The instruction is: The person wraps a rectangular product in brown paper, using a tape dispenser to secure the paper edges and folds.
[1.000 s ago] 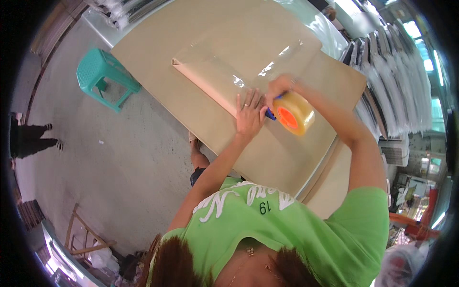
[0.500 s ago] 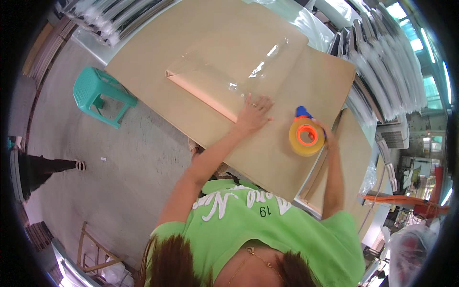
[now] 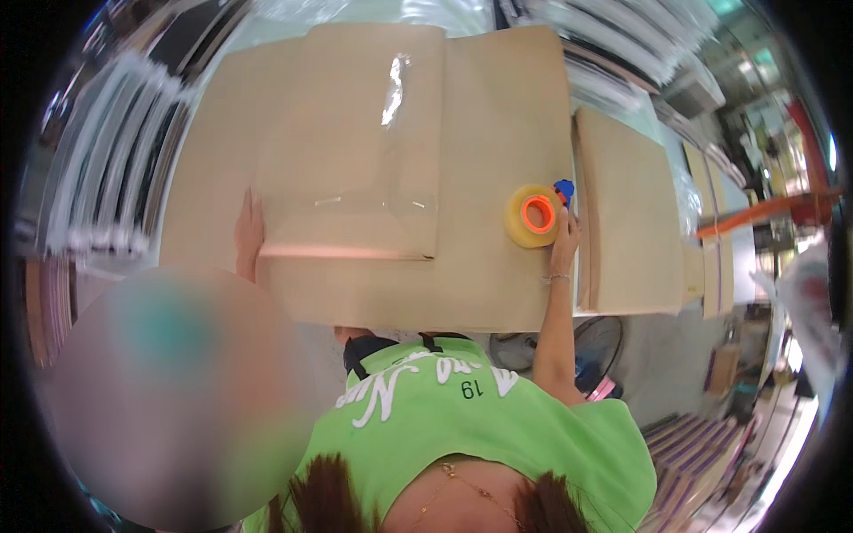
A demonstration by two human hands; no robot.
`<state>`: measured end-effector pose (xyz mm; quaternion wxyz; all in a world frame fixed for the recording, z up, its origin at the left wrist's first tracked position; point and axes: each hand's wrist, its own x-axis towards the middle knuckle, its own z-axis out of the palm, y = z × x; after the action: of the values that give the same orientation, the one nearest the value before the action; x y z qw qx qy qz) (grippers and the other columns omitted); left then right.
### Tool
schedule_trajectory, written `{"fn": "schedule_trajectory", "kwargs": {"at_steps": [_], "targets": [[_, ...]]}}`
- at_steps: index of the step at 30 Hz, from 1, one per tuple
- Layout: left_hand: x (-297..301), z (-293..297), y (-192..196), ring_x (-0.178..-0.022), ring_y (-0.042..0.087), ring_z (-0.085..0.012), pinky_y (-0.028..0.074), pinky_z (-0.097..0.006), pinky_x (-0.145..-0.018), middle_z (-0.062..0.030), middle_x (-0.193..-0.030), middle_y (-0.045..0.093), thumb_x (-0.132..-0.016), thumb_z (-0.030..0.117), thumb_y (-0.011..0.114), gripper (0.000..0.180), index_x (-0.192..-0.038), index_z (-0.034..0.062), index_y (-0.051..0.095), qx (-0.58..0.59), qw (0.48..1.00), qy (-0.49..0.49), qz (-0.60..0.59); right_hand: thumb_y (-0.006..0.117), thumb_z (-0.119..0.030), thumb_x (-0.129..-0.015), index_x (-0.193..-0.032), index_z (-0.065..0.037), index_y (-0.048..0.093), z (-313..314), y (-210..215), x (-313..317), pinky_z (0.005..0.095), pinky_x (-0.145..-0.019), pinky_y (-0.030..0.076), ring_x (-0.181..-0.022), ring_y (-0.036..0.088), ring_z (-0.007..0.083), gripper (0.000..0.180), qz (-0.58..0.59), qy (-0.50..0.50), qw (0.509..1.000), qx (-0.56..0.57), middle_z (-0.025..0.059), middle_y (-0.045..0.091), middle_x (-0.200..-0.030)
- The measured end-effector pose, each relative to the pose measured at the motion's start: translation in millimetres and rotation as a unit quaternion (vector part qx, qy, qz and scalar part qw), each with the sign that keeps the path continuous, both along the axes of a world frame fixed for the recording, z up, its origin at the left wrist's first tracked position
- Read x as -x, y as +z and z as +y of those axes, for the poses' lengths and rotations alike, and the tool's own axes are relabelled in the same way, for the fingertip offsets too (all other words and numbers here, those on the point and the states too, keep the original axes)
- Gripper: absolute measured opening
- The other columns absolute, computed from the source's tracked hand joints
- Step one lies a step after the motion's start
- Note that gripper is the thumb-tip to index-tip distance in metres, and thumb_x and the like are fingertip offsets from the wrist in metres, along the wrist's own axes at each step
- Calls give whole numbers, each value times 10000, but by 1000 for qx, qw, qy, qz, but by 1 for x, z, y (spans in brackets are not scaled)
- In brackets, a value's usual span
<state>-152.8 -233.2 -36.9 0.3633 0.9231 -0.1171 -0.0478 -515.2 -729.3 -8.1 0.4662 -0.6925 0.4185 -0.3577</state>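
At right on the brown board [image 3: 506, 284], tape dispenser [image 3: 518, 220], probably weighty, stiff; right hand [image 3: 565, 233] curled round its right side, a sound hold; left hand [image 3: 250, 235] extended flat beside clear-covered packet [image 3: 346, 151], likely slick

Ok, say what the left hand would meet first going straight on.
The way looks free for the left hand over the brown board to its far edge; clear plastic beyond would probably come first, though depth is unclear.
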Motion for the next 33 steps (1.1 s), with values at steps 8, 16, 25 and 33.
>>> {"fn": "schedule_trajectory", "kwargs": {"at_steps": [8, 16, 25, 33], "targets": [[51, 88, 6, -1397, 285, -350, 79, -555, -1139, -164, -1408, 468, -1021, 380, 317, 533, -1415, 35, 416, -54, 987, -146, -42, 488, -311, -989, -1098, 26, 660, 121, 13, -33, 356, -922, 400, -1040, 532, 226, 395, 76, -181, 937, 288, 159, 582, -1070], [-70, 12, 42, -1429, 205, -282, 158, -374, -1162, -156, -1515, 279, -993, 422, 392, 642, -1444, -18, 271, 170, 942, -159, 243, 520, -318, -968, -1395, -28, 442, 187, -11, -135, 356, -1101, 289, -1311, 410, 238, 522, 36, 90, 995, -30, 152, 478, -1389], [-157, -45, 12, -1452, 145, -292, 172, -357, -1160, -162, -1571, 162, -968, 442, 455, 773, -1497, -11, 119, 266, 877, -204, 345, 563, -369, -932, -1511, -38, 142, 286, -21, -119, 255, -872, 386, -1097, 464, 216, 788, 116, 84, 980, -141, 154, 215, -1561], [-288, -124, 69, -1397, 303, -286, 229, -362, -1144, -165, -1506, 337, -981, 350, 457, 561, -1427, 18, 381, 149, 905, -394, 57, 549, -403, -949, -1516, -96, 120, 538, 14, -261, 384, -1089, 327, -1382, 323, 240, 774, -74, 265, 869, -411, 180, 300, -1512]]}}
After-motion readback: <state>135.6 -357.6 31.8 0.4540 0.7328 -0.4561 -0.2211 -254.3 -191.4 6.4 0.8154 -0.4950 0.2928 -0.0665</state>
